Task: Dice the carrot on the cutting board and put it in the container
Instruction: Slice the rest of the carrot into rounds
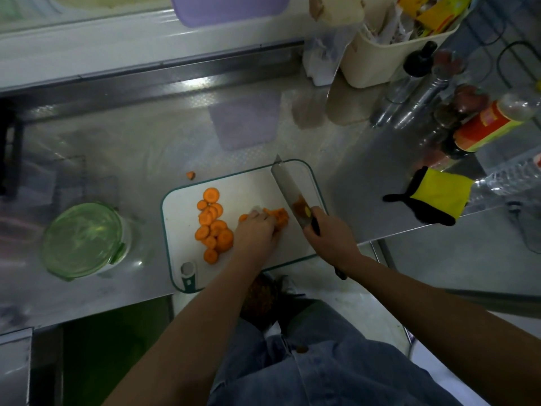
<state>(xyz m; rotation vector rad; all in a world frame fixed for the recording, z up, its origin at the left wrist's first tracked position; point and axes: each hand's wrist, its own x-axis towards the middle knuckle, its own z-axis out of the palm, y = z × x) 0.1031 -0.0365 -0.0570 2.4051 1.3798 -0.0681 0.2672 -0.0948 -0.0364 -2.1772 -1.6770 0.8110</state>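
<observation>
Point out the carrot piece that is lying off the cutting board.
The small orange chunk on the steel counter, just beyond the board at its far left corner. The other slices all lie on the board.

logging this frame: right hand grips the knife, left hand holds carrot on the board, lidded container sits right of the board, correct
Not quite: the head view shows the container left of the cutting board, not right. The right hand grips the knife and the left hand holds carrot, as stated.
</observation>
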